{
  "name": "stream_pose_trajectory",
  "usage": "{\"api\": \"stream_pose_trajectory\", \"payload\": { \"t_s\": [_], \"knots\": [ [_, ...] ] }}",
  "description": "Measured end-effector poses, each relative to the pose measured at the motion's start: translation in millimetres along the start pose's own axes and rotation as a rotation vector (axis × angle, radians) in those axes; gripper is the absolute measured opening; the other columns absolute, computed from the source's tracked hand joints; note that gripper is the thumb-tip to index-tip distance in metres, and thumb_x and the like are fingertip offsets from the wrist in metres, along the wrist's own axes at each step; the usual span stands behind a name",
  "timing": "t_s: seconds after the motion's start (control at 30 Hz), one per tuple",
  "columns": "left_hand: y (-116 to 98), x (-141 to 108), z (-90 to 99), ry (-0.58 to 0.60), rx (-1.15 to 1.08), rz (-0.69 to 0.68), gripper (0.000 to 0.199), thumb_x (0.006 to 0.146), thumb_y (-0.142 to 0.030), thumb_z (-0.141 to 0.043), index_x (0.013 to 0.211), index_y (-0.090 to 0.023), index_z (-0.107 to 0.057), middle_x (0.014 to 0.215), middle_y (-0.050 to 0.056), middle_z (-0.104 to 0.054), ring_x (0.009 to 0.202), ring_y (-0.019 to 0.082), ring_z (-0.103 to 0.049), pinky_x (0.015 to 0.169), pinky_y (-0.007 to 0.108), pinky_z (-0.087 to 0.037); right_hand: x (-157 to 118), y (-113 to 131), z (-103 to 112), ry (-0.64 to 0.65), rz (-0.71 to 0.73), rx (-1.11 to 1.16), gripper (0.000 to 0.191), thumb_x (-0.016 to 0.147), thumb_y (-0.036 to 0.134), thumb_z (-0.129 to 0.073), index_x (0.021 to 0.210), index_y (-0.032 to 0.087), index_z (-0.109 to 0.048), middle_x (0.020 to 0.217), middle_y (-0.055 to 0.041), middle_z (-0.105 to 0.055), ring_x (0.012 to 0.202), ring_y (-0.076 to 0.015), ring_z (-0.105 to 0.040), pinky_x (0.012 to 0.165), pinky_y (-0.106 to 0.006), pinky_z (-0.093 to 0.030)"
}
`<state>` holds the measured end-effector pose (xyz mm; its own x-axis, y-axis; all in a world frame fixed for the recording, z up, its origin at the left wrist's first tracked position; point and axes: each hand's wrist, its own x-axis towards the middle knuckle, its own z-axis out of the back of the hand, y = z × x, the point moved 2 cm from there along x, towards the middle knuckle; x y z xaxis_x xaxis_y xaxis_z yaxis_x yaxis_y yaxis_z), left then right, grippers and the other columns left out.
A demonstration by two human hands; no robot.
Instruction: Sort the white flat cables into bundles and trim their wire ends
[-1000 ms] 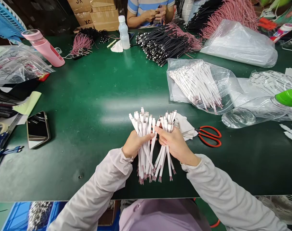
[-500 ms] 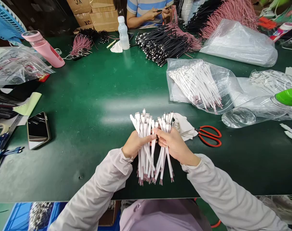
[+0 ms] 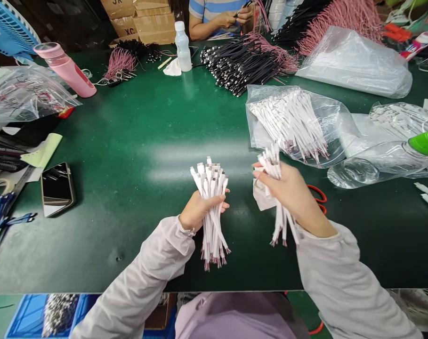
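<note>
My left hand [image 3: 199,207] is wrapped round a thick bundle of white cables [image 3: 212,226], connectors up and pinkish wire ends down, near the table's front edge. To the right, my right hand [image 3: 287,190] grips a smaller bundle of white cables [image 3: 280,219], held apart from the first. Behind that smaller bundle lies a crumpled white cloth or tissue [image 3: 265,200], partly covered. Red-handled scissors [image 3: 321,200] show only in part past my right hand. Further back, a clear plastic bag [image 3: 335,110] has many white cables [image 3: 291,122] on it or in it.
The green table [image 3: 129,141] carries a phone [image 3: 57,189], a pink bottle [image 3: 68,70], a white bottle [image 3: 183,47], a pile of black cables [image 3: 240,63] and a green-capped clear bottle [image 3: 379,162]. Across it, a person's hands [image 3: 235,18] hold something dark.
My right hand has moved right and slightly up with its smaller bundle, away from my left hand. It now covers most of the scissors. My left hand has stayed with its bundle.
</note>
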<state>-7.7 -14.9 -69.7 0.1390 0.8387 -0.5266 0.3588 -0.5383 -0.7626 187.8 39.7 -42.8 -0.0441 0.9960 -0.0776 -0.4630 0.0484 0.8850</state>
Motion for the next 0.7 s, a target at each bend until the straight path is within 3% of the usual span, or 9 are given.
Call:
{"api": "stream_pose_trajectory", "payload": {
  "t_s": [0.07,0.13,0.2,0.3,0.47,0.7],
  "knots": [
    [-0.7,1.0,0.5,-0.008,0.025,-0.049,0.033,0.066,-0.031,-0.082,0.088,-0.010,-0.071,0.055,-0.003,-0.054,0.049,0.007,-0.047,0.051,0.022,-0.039,9.9,-8.2,11.3,-0.140,0.069,-0.365,0.024,0.075,0.035,-0.065,0.092,0.017,-0.065,0.076,-0.0045,-0.054,0.069,-0.0192,-0.051,0.064,-0.030,-0.037],
    [-1.0,1.2,0.5,-0.008,0.038,-0.091,0.033,0.068,-0.038,-0.080,0.083,-0.010,-0.072,0.051,-0.006,-0.046,0.045,0.004,-0.040,0.046,0.021,-0.033,17.4,-18.0,11.1,-0.127,0.087,-0.605,0.019,0.076,0.032,-0.064,0.087,0.017,-0.064,0.078,-0.0061,-0.052,0.068,-0.0197,-0.049,0.063,-0.030,-0.036],
    [-1.0,0.7,0.0,-0.007,0.049,-0.095,0.035,0.068,-0.040,-0.080,0.085,-0.010,-0.072,0.050,-0.007,-0.041,0.044,0.003,-0.036,0.044,0.020,-0.030,21.3,-24.1,6.3,-0.071,0.097,-0.693,0.012,0.078,0.028,-0.061,0.081,0.017,-0.062,0.073,-0.0052,-0.050,0.062,-0.0177,-0.046,0.060,-0.029,-0.033],
    [-0.9,-0.2,-1.0,-0.017,0.073,-0.068,0.036,0.067,-0.040,-0.081,0.084,-0.010,-0.072,0.049,-0.006,-0.043,0.043,0.004,-0.036,0.044,0.020,-0.030,19.9,-21.2,1.1,0.006,0.077,-0.577,0.011,0.078,0.027,-0.058,0.072,0.018,-0.058,0.066,-0.0030,-0.052,0.059,-0.0163,-0.045,0.057,-0.027,-0.030],
    [2.7,3.2,-1.0,-0.003,0.046,-0.020,0.035,0.056,-0.032,-0.087,0.076,-0.010,-0.069,0.069,0.003,-0.065,0.058,0.011,-0.058,0.056,0.024,-0.046,4.6,-3.3,-3.7,0.183,-0.028,-0.148,0.028,0.078,0.044,-0.061,0.068,0.018,-0.054,0.062,0.0017,-0.050,0.057,-0.0128,-0.043,0.054,-0.025,-0.031],
    [4.1,4.2,-1.0,-0.008,0.138,-0.104,0.036,0.062,-0.040,-0.083,0.067,-0.011,-0.062,0.054,-0.002,-0.054,0.043,0.004,-0.040,0.044,0.022,-0.029,-5.6,1.2,-14.3,0.226,0.000,0.033,0.034,0.077,0.049,-0.066,0.071,0.017,-0.056,0.060,0.0034,-0.046,0.054,-0.0101,-0.037,0.051,-0.024,-0.028]
  ]
}}
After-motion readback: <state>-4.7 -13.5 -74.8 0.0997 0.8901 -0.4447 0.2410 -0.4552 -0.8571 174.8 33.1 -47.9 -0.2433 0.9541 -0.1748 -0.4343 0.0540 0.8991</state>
